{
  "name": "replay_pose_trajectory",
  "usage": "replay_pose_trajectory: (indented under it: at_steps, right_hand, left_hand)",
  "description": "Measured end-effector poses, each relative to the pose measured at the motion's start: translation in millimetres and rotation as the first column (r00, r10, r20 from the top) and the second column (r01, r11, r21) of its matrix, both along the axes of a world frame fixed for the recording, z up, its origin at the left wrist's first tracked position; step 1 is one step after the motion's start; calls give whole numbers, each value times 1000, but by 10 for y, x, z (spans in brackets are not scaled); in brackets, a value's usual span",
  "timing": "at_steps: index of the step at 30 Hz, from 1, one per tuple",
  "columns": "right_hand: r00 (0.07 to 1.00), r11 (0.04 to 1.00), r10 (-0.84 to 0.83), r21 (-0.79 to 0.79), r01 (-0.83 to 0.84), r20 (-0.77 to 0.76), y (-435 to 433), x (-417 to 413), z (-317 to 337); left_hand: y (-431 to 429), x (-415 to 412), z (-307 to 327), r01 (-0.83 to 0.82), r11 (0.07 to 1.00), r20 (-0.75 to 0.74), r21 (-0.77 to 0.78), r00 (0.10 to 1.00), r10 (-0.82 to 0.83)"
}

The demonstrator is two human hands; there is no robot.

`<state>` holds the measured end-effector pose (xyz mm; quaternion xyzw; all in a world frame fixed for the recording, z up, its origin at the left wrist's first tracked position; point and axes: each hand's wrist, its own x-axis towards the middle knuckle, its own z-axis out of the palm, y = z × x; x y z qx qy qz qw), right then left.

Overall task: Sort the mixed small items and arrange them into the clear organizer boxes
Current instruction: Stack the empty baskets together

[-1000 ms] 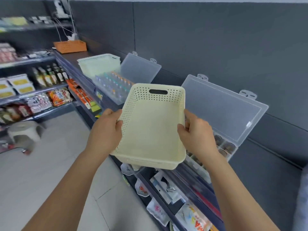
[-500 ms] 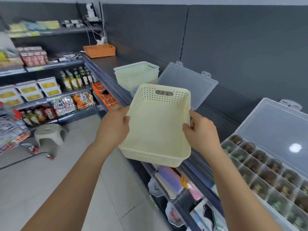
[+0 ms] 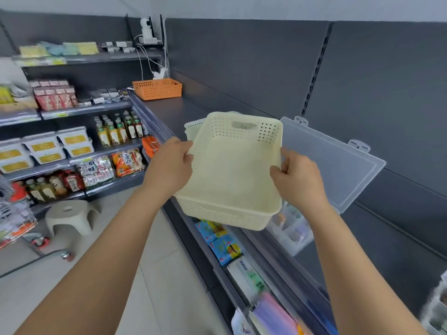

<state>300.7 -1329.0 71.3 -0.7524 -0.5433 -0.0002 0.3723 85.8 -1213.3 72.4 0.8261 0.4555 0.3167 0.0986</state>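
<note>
I hold an empty cream perforated basket (image 3: pixel 232 170) in the air over the dark shelf top (image 3: pixel 179 112). My left hand (image 3: pixel 169 165) grips its left rim, and my right hand (image 3: pixel 297 177) grips its right rim. Just behind the cream basket a pale green basket (image 3: pixel 192 128) peeks out on the shelf. A clear organizer box (image 3: pixel 290 228) with small compartments sits below my right hand, its clear lid (image 3: pixel 333 160) leaning open against the wall. A second clear organizer box (image 3: pixel 437 308) shows at the right edge.
An orange basket (image 3: pixel 157 88) stands at the far end of the shelf top. Shelves of bottles and snack packs fill the left wall. A grey stool (image 3: pixel 69 217) stands on the tiled floor. Packaged goods hang under the shelf edge.
The view has swung left along the shelf, so the second organizer box slid to the right edge. The cream basket, still in both hands, now covers most of the green basket.
</note>
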Motion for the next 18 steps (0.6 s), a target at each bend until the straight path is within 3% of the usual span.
replay_pose_trajectory:
  at_steps: [9,18]
  right_hand:
    - [997,997,-75,30,76,-13,1250,238,265]
    - [985,985,-169,18,170,-28,2251,303,369]
  left_hand:
    - [1374,327,293,70,996,-1,57,998,-70]
    - [2547,509,375,151,989,33,6,988,-151]
